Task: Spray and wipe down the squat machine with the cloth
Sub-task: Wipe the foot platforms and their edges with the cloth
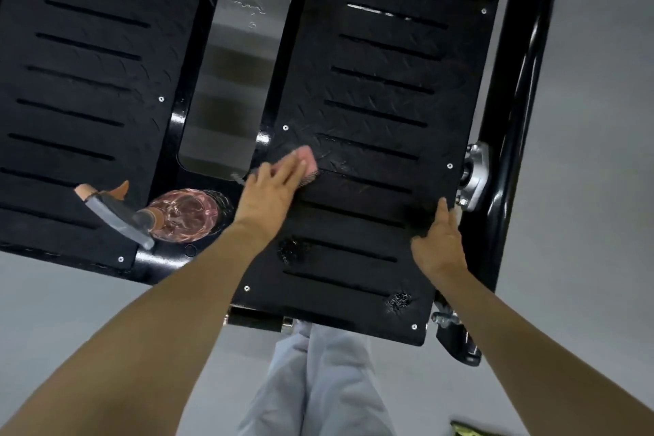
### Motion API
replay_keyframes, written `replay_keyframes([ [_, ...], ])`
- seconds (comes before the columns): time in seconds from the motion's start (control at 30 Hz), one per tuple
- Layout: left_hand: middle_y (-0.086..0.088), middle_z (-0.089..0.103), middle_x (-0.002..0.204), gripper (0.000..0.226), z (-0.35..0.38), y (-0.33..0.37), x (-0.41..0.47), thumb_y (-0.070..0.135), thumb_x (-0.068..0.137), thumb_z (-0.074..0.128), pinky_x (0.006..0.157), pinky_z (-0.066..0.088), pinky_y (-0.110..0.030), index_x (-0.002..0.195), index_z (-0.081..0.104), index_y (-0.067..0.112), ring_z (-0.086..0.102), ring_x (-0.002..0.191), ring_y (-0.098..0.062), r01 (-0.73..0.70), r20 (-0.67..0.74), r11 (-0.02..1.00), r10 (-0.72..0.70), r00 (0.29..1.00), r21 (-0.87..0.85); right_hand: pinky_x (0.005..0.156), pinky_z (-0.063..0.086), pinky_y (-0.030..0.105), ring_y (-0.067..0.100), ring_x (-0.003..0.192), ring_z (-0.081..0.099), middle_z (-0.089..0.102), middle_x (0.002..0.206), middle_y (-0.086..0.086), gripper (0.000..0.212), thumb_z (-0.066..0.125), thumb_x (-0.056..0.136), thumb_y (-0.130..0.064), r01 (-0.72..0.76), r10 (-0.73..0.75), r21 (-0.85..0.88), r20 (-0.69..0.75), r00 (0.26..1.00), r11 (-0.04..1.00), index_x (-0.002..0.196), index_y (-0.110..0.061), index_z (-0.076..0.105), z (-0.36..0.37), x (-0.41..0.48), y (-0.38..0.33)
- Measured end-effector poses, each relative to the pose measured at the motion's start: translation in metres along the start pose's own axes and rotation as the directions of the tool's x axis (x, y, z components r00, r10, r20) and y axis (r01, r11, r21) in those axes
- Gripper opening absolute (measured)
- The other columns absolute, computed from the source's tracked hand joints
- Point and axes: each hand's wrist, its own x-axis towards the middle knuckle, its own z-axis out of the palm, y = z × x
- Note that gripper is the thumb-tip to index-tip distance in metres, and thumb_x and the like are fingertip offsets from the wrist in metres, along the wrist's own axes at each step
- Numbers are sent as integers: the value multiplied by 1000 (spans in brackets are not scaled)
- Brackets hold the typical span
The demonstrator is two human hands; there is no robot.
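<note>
Left hand (272, 188) presses the cloth (307, 158) flat on the plate (382, 110), fingers straight and together. Right hand (439, 244) rests straight-fingered on the plate's right edge. Bottle (184, 214) lies left of the plate.

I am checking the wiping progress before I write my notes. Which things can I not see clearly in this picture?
Head view:
cloth: mostly covered by the left hand, and motion-blurred.
left foot plate: cut off by the left and top edges.
spray bottle: liquid level lost in glare.
</note>
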Motion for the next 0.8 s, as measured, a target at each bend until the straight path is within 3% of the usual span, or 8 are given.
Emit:
replay_keyframes([
  [0.17, -4, -3, 160, 94, 1, 31, -8, 7, 85, 61, 100, 42, -39, 153, -3, 15, 38, 115, -31, 335, 62, 903, -330, 942, -268, 114, 20, 33, 28, 146, 11, 1, 160, 10, 81, 47, 89, -3, -84, 82, 156, 19, 996, 984, 153, -11, -1, 17, -13, 9],
  [0.23, -7, -3, 159, 90, -2, 64, -11, 9, 87, 60, 103, 38, -42, 153, -1, 15, 34, 120, -34, 312, 59, 889, -311, 949, -335, 113, 20, 31, 28, 146, 12, 4, 160, 12, 79, 46, 89, -2, -127, 123, 207, 33, 992, 970, 153, -9, 1, 24, -19, 16],
  [0.37, -5, -7, 160, 81, -10, 126, -21, 9, 92, 49, 106, 29, -45, 153, -4, 17, 26, 128, -38, -191, -63, 962, 182, 981, -194, 115, 22, 34, 30, 143, 21, 16, 157, 14, 79, 50, 86, -2, -158, 154, 252, 37, 987, 955, 153, -8, 8, 33, -29, 31],
  [0.47, -7, -9, 160, 76, -8, 133, -18, 12, 96, 44, 106, 29, -43, 152, -7, 13, 27, 128, -34, -521, -86, 852, 523, 848, 51, 117, 23, 37, 30, 143, 20, 14, 159, 10, 83, 50, 86, 0, -179, 168, 270, 63, 984, 946, 154, -11, 4, 32, -30, 38],
  [0.57, -9, -4, 160, 76, -8, 113, -3, 11, 96, 42, 100, 34, -42, 151, -10, 8, 32, 123, -28, -590, -99, 749, 640, 762, 302, 111, 35, 44, 33, 136, 35, 32, 152, 11, 80, 48, 82, -1, -195, 177, 342, 86, 981, 919, 153, -17, 14, 26, -25, 46],
  [0.63, -10, -2, 159, 75, -8, 97, 2, 10, 96, 40, 99, 35, -41, 150, -12, 7, 33, 124, -29, -437, -104, 852, 481, 870, 289, 108, 39, 45, 33, 131, 42, 42, 146, 11, 77, 49, 80, -3, -188, 166, 364, 91, 982, 912, 150, -18, 22, 27, -19, 49],
  [0.7, -12, -2, 159, 84, -11, 100, 3, 11, 93, 49, 99, 37, -40, 150, -13, 6, 34, 125, -30, -170, -120, 974, 189, 975, 151, 106, 41, 44, 32, 129, 44, 45, 143, 10, 75, 48, 79, -2, -180, 154, 389, 99, 983, 903, 149, -18, 25, 24, -15, 57],
  [0.8, -14, 2, 157, 98, -21, 134, 0, 9, 83, 63, 102, 38, -41, 150, -8, 5, 35, 122, -32, 138, -46, 987, -142, 989, -88, 102, 44, 33, 27, 126, 48, 50, 138, 5, 72, 44, 84, 7, -201, 157, 419, 136, 978, 886, 149, -18, 27, 13, -10, 65],
])
